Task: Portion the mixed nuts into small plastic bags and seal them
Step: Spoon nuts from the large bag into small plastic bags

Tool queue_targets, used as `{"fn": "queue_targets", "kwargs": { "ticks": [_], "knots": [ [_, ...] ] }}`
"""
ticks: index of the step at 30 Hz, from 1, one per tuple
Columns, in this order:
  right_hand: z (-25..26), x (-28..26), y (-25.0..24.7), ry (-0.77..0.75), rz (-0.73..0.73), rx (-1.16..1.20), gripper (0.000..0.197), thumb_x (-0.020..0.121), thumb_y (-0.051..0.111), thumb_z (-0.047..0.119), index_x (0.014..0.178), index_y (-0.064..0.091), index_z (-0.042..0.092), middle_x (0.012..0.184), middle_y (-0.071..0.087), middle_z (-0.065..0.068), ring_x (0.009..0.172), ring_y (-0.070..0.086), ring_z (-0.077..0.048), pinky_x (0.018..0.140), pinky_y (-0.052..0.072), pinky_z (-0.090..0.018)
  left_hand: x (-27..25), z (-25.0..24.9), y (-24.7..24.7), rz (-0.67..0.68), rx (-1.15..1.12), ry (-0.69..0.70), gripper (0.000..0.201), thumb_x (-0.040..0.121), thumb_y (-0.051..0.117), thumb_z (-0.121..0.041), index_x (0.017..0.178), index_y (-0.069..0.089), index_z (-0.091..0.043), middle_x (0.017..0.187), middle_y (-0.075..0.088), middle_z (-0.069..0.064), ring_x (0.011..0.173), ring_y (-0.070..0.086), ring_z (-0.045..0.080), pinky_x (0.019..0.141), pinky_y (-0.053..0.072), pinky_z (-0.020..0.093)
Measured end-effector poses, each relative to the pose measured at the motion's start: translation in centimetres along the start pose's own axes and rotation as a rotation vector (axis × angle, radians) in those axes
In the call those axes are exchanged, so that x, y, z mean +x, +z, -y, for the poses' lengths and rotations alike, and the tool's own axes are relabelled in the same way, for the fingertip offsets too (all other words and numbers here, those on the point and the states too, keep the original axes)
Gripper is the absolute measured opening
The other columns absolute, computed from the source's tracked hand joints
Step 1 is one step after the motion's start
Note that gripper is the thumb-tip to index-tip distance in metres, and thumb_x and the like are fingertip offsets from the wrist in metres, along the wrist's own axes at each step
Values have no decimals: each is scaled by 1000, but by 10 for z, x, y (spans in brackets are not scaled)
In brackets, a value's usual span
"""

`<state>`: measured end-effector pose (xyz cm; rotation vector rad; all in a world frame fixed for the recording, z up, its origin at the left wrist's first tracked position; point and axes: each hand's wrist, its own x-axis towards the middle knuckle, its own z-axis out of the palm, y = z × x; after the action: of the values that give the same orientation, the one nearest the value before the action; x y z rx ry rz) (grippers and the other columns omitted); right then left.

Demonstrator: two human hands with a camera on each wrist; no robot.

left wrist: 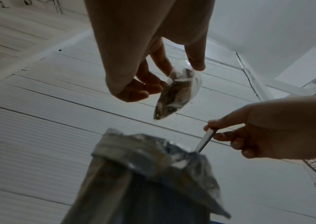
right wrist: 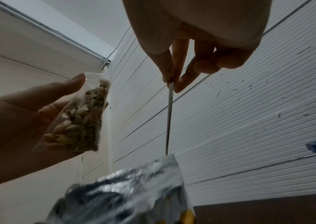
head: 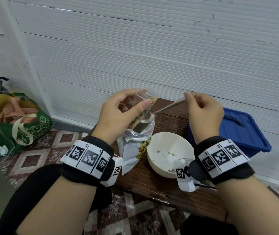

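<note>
Left hand (head: 118,114) up above the foil pouch (head: 135,143), fingers and thumb pinching a small clear bag (head: 143,109) part full of nuts (right wrist: 78,125). Right hand (head: 203,112) right of the pouch, fingers pinched on a metal spoon (head: 169,106), spoon end dipped inside the pouch's open top edge. White bowl (head: 167,141) just right of the pouch, on the brown table (head: 152,182). Blue bin (head: 244,131) further right.

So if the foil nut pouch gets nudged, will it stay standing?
Probably not. The foil nut pouch looks thin and crumpled, so floppy, and its open top sags. The spoon reaching inside may tip it toward the white bowl.
</note>
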<state>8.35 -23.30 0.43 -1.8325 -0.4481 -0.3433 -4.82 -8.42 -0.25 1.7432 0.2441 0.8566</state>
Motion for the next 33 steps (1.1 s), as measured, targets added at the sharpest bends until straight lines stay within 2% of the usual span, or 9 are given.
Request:
{"fn": "queue_targets", "kwargs": {
  "ticks": [2,5,9,13,16,20,27,31,33],
  "knots": [
    [-5,0,-15,28,-86,37,12,90,63,31,80,67,27,72,66,11,78,64,-12,81,51,-32,-4,-4,6,41,-21,11,34,72,72,-44,104,71,-34,102,70,4,91,64,27,77,56,39],
    [-20,-7,-37,110,-180,116,15,89,64,29,74,66,29,75,70,0,78,68,-20,78,56,-44,-9,-7,16,105,-50,0,34,75,73,-35,108,72,-25,104,71,0,95,66,17,80,55,28],
    [-43,-32,-51,279,-169,258,11,92,62,19,82,66,16,71,67,-8,72,70,-23,64,59,-38,-15,-6,31,196,-60,-9,34,76,74,-36,109,71,-26,105,72,-2,97,66,21,84,55,44],
    [-66,-60,-47,387,-129,301,10,93,60,14,85,64,10,77,68,-16,76,71,-27,68,59,-38,-22,-5,46,257,-85,-7,35,76,74,-33,109,71,-22,105,72,1,97,66,25,85,54,46],
    [-77,-76,-42,406,-71,276,7,93,59,11,88,63,9,79,68,-14,75,71,-23,72,60,-39,-27,0,56,286,-112,-34,36,74,75,-31,108,71,-20,103,73,5,97,66,26,84,57,38],
    [-87,-89,-30,402,-1,190,15,92,59,9,83,61,22,83,67,-9,74,71,-19,75,59,-42,-30,9,62,293,-97,-60,28,77,76,-24,105,71,-22,102,73,1,96,67,18,81,55,21],
    [-94,-97,-24,378,103,3,16,83,69,22,76,59,34,81,68,4,85,68,-20,82,55,-47,-32,21,64,271,-34,-95,25,79,76,-25,103,71,-27,100,73,-6,93,65,11,78,51,17],
    [-94,-100,-26,433,196,-37,8,83,70,29,79,63,31,84,69,1,87,68,-20,83,55,-45,-35,24,67,260,-33,-123,24,78,77,-28,102,72,-28,99,73,-6,91,64,9,73,48,13],
    [-87,-99,-31,415,226,-110,6,84,69,26,89,70,23,87,70,0,89,67,-18,87,54,-41,-36,24,67,256,-26,-122,23,78,77,-27,100,72,-29,98,72,-6,89,63,7,72,47,11]
  ]
}}
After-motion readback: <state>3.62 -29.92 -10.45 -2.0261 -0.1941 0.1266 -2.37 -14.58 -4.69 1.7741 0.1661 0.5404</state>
